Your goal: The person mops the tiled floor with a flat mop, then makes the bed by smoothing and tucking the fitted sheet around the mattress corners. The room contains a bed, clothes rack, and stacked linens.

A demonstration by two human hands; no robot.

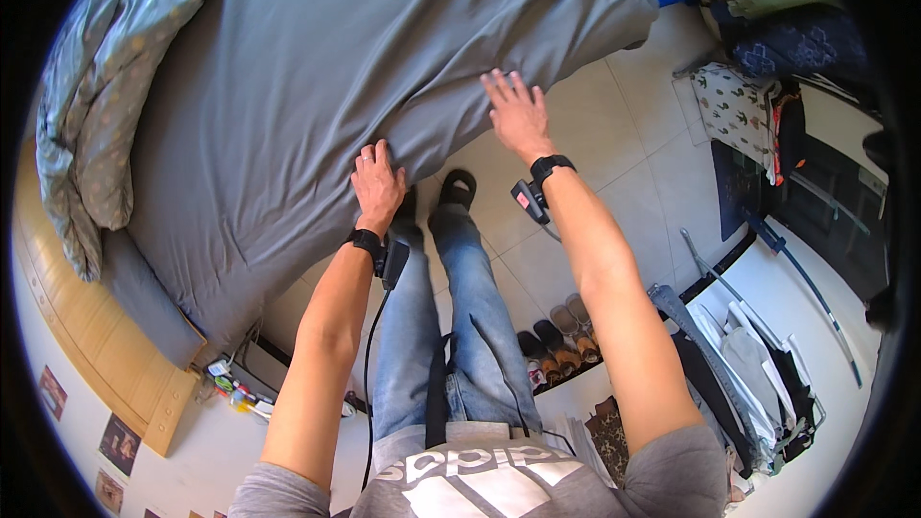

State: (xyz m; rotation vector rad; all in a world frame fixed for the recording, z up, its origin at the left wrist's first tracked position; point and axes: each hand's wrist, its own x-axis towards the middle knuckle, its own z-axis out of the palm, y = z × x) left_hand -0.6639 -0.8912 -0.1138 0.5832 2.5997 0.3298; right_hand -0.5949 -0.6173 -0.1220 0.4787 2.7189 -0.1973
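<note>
A grey bed sheet (278, 125) covers the mattress and hangs in folds along its near right side. At that edge my left hand (377, 187) lies palm down on the cloth, its fingers slightly bent and a ring on one of them. To the right and farther up, my right hand (521, 120) is open with spread fingers, its fingertips over the border of the sheet. Creases run across the cloth near both hands. What lies under my palms is hidden.
A crumpled patterned quilt (106, 125) lies at the bed's left, by a wooden headboard (106, 350). My slippered feet stand on pale floor tiles (585, 125). Several shoes (561, 341) line up near my legs. A clothes rack (748, 355) stands at right; cables hang from my wrists.
</note>
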